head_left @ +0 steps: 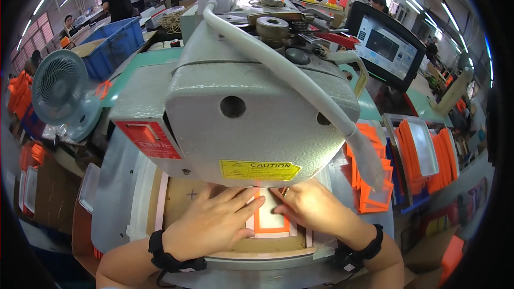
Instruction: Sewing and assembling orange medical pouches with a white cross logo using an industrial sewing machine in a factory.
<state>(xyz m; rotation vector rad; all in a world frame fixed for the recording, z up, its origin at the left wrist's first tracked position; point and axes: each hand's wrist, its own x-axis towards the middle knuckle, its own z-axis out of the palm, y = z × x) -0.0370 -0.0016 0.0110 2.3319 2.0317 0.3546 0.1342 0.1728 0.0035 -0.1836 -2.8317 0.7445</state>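
Left hand (211, 222) lies flat and open, right hand (310, 206) open, both pressing the orange-framed piece (267, 217) under the press head (251, 112); best keep it squared on the surface (176, 203).

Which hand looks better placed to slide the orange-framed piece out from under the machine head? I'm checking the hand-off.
Probably the right hand: its fingers rest on the orange-framed piece's top right edge, while the left hand lies flat mostly beside it, fingertips just reaching its left border.

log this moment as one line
left hand: flat beside orange frame piece | right hand: pressing piece | under grey press head
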